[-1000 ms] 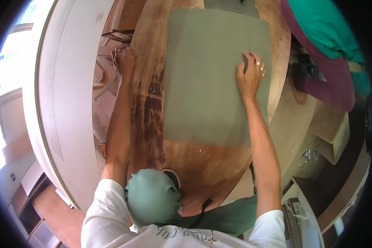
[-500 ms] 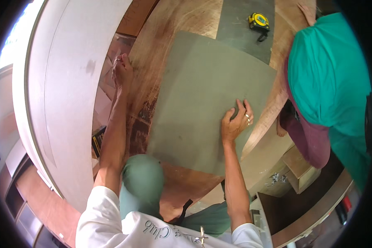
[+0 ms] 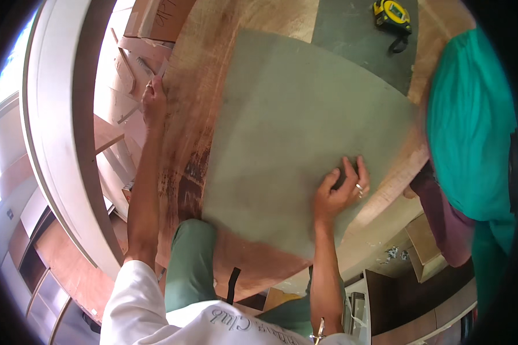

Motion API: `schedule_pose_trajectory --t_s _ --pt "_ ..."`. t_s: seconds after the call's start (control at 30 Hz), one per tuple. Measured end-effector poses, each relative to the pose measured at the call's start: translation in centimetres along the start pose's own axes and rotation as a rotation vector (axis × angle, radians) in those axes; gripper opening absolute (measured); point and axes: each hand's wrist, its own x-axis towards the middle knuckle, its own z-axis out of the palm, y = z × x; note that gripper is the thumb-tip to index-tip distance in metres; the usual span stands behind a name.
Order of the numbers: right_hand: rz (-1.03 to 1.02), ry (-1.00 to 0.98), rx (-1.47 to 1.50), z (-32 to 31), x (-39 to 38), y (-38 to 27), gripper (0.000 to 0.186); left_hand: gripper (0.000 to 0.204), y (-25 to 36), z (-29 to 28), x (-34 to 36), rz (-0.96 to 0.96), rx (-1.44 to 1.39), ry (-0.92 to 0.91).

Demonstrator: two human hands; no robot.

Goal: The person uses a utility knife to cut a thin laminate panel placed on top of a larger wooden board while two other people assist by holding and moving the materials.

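Over the last second my view swung and the grey-green sheet (image 3: 305, 132) slid toward lower centre of the frame, so positioning seemed under way. My right hand (image 3: 341, 190) pressed flat on its lower edge, fingers spread, gripping nothing. My left hand (image 3: 153, 100) pinched something small at the worktop (image 3: 187, 115) edge, upper left. I counted one sheet, one yellow tape measure (image 3: 392, 14), one co-worker in green (image 3: 472, 126).
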Motion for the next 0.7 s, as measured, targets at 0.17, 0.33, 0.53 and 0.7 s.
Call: schedule_pose_trajectory --t_s 0.17,0.33,0.53,0.7 --pt "0.011 -0.038 -0.030 -0.1 0.5 0.0 0.028 0.050 -3.5 0.2 5.2 -0.175 -0.324 -0.452" --pt "0.027 -0.101 -0.031 0.4 0.2 -0.7 0.031 0.036 -12.6 1.0 14.2 -0.048 -0.118 -0.278" --pt "0.055 -0.151 -0.037 0.2 0.0 -0.2 0.035 0.035 -21.2 3.9 17.0 -0.252 -0.263 -0.290" --pt "0.046 -0.165 0.008 0.1 0.2 0.7 0.034 0.035 -24.2 4.8 18.3 -0.360 -0.344 -0.308"
